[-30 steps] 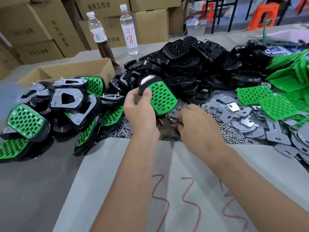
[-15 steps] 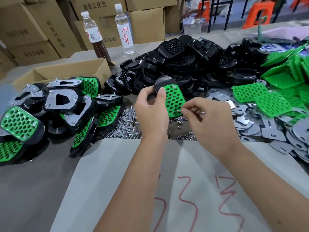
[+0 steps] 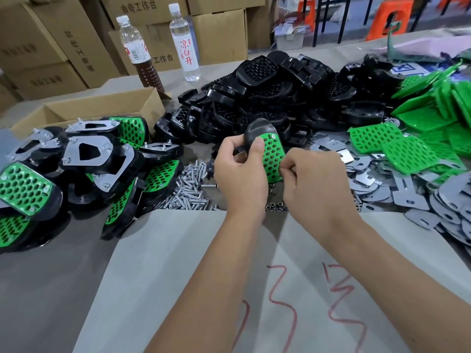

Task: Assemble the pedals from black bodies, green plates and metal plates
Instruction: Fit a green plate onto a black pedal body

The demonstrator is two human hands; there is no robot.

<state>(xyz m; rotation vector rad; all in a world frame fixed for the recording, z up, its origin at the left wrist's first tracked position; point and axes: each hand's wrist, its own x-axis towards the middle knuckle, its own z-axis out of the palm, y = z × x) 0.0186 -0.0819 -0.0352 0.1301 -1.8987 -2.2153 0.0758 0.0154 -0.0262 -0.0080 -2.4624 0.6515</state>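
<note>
Above the screws, left fingers grip the pedal; right fingers pinch its edge.

Black pedal with holed green plate held upright, black bodies heaped behind — loose green plates, metal plates right

— How is the scene lit?
— Even, bright light is cast from overhead; soft shadows are thrown under the forearms onto the grey sheet. Faint glare is seen on the metal plates.
— And sharpness?
— The centre is rendered fairly sharp. The orange stools are smeared, and straight lines are bowed near the edges.
</note>
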